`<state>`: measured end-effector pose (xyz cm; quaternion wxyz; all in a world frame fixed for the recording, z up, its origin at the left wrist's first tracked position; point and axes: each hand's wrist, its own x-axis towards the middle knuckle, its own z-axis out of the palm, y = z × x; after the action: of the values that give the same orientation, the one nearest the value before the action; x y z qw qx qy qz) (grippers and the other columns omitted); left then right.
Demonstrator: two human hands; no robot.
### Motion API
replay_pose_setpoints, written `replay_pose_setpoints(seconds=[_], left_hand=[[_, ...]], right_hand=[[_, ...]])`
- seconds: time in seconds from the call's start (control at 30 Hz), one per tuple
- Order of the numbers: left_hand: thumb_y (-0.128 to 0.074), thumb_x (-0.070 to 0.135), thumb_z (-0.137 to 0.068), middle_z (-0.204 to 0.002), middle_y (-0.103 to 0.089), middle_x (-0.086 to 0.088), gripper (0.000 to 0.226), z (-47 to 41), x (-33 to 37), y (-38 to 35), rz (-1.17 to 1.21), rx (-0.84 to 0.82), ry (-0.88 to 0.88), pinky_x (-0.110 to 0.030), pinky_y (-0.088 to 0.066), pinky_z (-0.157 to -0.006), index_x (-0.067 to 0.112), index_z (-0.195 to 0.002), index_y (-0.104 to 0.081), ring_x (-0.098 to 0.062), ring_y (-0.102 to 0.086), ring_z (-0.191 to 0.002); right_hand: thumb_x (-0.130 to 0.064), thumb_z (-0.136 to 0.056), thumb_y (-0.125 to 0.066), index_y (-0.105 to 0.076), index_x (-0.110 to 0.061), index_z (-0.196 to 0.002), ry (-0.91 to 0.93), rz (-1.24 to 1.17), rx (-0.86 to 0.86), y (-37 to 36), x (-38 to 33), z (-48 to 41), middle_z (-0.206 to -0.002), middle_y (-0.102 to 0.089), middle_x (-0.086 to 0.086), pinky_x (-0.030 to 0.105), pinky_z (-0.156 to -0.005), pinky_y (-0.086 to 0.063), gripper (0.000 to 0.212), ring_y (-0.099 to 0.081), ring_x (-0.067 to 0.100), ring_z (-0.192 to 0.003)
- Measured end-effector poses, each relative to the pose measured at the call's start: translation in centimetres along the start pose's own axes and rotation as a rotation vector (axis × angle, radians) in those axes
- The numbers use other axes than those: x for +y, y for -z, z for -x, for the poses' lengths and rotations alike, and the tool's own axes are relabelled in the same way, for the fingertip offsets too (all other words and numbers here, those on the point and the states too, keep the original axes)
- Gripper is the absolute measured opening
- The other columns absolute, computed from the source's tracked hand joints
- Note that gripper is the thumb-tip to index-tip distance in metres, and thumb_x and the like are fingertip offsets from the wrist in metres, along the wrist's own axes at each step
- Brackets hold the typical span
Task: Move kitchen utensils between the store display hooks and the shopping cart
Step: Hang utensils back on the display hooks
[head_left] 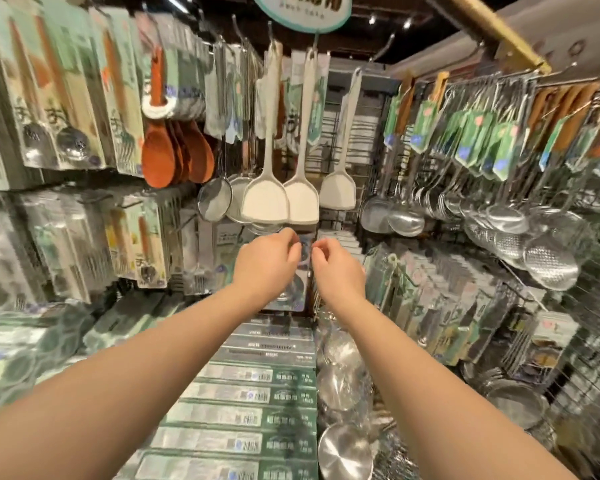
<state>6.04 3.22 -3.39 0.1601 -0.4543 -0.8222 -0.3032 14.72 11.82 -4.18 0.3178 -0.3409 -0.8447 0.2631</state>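
Observation:
Both my arms reach forward to the middle of the display wall. My left hand [269,261] and my right hand [336,268] pinch the top edge of a clear-packaged utensil [297,285] that hangs between them, left fingers on its left corner, right fingers on its right. The pack hangs below three white spatulas [300,199] on hooks. What the pack holds is blurred; a round metal shape shows through it. The hook behind my fingers is hidden. No shopping cart is in view.
Brown wooden spoons [174,157] and mesh strainers [215,199] hang upper left, steel ladles and skimmers [510,220] on the right rack. Green boxed goods [243,393] lie stacked below my arms, with steel bowls [343,452] beside them. Packaged cutlery fills the left wall.

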Motion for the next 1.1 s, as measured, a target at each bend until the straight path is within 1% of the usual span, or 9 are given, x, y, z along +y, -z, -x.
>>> replay_pose_setpoints(seconds=[0.2, 0.27, 0.37, 0.5, 0.63, 0.73, 0.87, 1.0, 1.1], left_hand=[[-0.038, 0.033, -0.095, -0.106, -0.068, -0.007, 0.031, -4.7, -1.4, 0.1, -0.091, 0.047, 0.055, -0.037, -0.046, -0.076, 0.017, -0.117, -0.052, -0.032, -0.061, -0.096], [-0.037, 0.033, -0.094, -0.107, -0.067, -0.006, 0.034, -6.3, -2.2, 0.3, -0.150, 0.040, 0.050, -0.039, -0.047, -0.078, 0.017, -0.121, -0.049, -0.032, -0.061, -0.096], [-0.040, 0.032, -0.093, -0.111, -0.064, -0.009, 0.034, -9.3, -3.6, 1.1, -0.195, 0.045, 0.062, -0.042, -0.048, -0.080, 0.014, -0.122, -0.046, -0.033, -0.060, -0.099], [-0.044, 0.031, -0.092, -0.113, -0.060, -0.013, 0.036, -14.0, -4.8, 2.0, -0.152, 0.118, 0.076, -0.045, -0.049, -0.078, 0.011, -0.121, -0.043, -0.035, -0.058, -0.098], [-0.047, 0.030, -0.092, -0.120, -0.056, -0.015, 0.044, -17.6, -5.0, 2.7, -0.045, 0.234, 0.090, -0.049, -0.047, -0.086, 0.008, -0.129, -0.039, -0.036, -0.053, -0.109], [-0.047, 0.028, -0.092, -0.112, -0.056, -0.013, 0.033, -19.6, -4.8, 3.1, 0.063, 0.285, 0.111, -0.045, -0.047, -0.079, 0.009, -0.119, -0.040, -0.036, -0.056, -0.099], [-0.041, 0.025, -0.097, -0.114, -0.057, -0.013, 0.033, -21.7, -4.0, 3.1, 0.140, 0.182, 0.167, -0.037, -0.040, -0.071, 0.009, -0.126, -0.039, -0.031, -0.053, -0.088], [-0.037, 0.030, -0.099, -0.124, -0.055, -0.013, 0.041, -23.3, -4.0, 3.3, 0.379, 0.162, 0.271, -0.034, -0.040, -0.083, 0.013, -0.137, -0.035, -0.032, -0.054, -0.109], [-0.036, 0.035, -0.099, -0.126, -0.055, -0.011, 0.041, -24.0, -3.9, 4.1, 0.518, 0.185, 0.305, -0.034, -0.040, -0.088, 0.012, -0.132, -0.042, -0.030, -0.053, -0.111]], right_hand=[[-0.028, -0.096, -0.039, -0.056, -0.020, -0.114, 0.053, 0.015, -0.035, 0.6, -0.7, -5.1, -0.111, -0.065, 0.002, 0.040, -0.092, -0.041, 0.026, -0.057, 0.026, -0.105], [-0.030, -0.096, -0.039, -0.053, -0.020, -0.119, 0.028, 0.026, -0.071, 0.5, -1.0, -7.5, -0.116, -0.063, 0.004, 0.037, -0.087, -0.041, 0.029, -0.056, 0.028, -0.108], [-0.032, -0.096, -0.038, -0.046, -0.019, -0.129, 0.023, 0.017, -0.113, 0.4, -2.3, -11.8, -0.124, -0.059, 0.007, 0.038, -0.089, -0.041, 0.036, -0.054, 0.031, -0.112], [-0.032, -0.097, -0.041, -0.038, -0.016, -0.137, 0.037, -0.124, -0.064, 0.4, -4.7, -17.6, -0.133, -0.053, 0.006, 0.035, -0.088, -0.042, 0.043, -0.053, 0.028, -0.116], [-0.032, -0.096, -0.043, -0.033, -0.017, -0.141, 0.044, -0.186, 0.000, 0.2, -6.4, -21.3, -0.135, -0.051, 0.005, 0.036, -0.094, -0.041, 0.048, -0.051, 0.028, -0.119], [-0.033, -0.097, -0.043, -0.033, -0.020, -0.141, 0.065, -0.203, 0.007, 0.2, -7.1, -22.6, -0.138, -0.048, 0.003, 0.038, -0.099, -0.041, 0.047, -0.050, 0.027, -0.121], [-0.036, -0.096, -0.044, -0.045, -0.024, -0.130, 0.065, -0.230, 0.046, 0.8, -8.1, -23.9, -0.130, -0.055, 0.002, 0.039, -0.095, -0.045, 0.037, -0.054, 0.027, -0.114], [-0.035, -0.094, -0.044, -0.049, -0.024, -0.121, 0.011, -0.348, 0.039, 1.6, -9.0, -24.6, -0.118, -0.058, 0.004, 0.039, -0.090, -0.046, 0.030, -0.057, 0.029, -0.104], [-0.036, -0.094, -0.046, -0.045, -0.021, -0.116, -0.044, -0.473, 0.012, 2.2, -9.8, -24.9, -0.100, -0.055, 0.002, 0.036, -0.083, -0.045, 0.027, -0.056, 0.023, -0.087]])
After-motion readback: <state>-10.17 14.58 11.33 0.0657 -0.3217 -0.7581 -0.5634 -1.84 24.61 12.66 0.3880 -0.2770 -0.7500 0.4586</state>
